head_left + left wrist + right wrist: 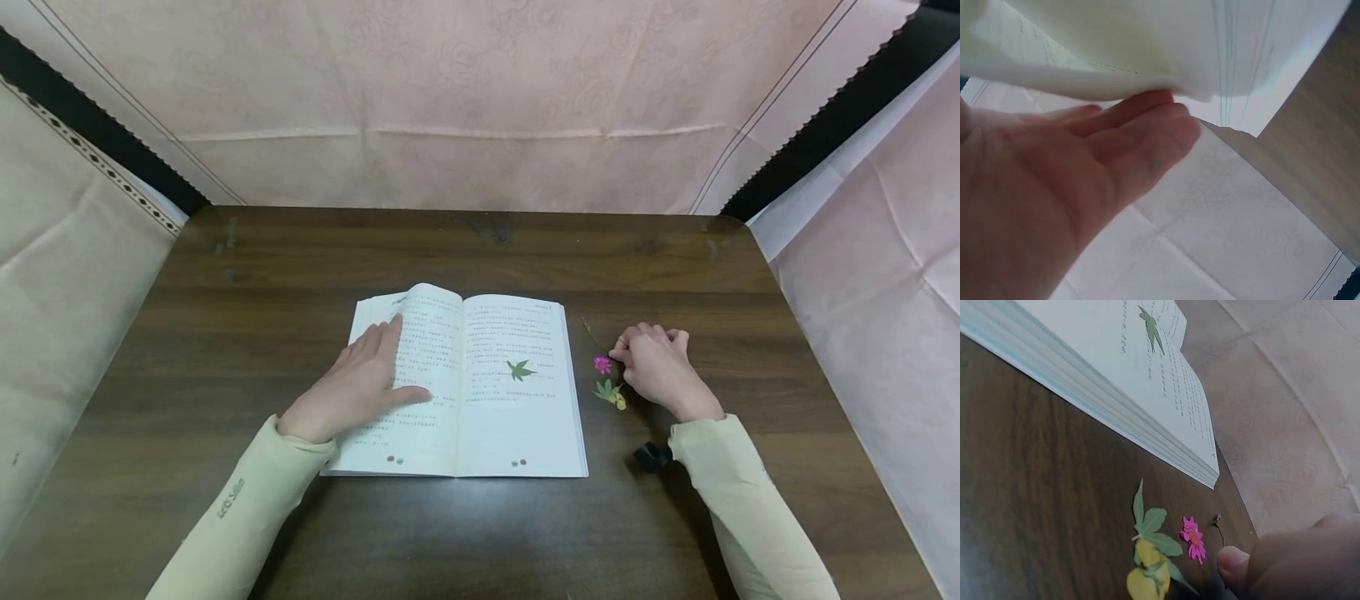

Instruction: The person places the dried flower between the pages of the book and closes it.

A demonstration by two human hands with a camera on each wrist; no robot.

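Observation:
An open book [517,433] with printed pages lies on the table. My left hand [358,387] rests on its left page, fingers straight and thumb spread toward the gutter. In the left wrist view, the fingers [1141,134] touch a curving page. A green star-shaped leaf [519,370] lies on the right page. To the right of the book, my right hand [663,367] pinches the thin stem of a small dark sprig [1218,520] between curled fingers. Close by are a pink flower [603,365], a green leaf [606,389] and a yellow flower [1147,575].
The dark wooden table [285,275] extends around the book. Under the right wrist is a small black object [651,457] beside the sleeve. Pale cloth [480,108] hangs behind the table and at both sides.

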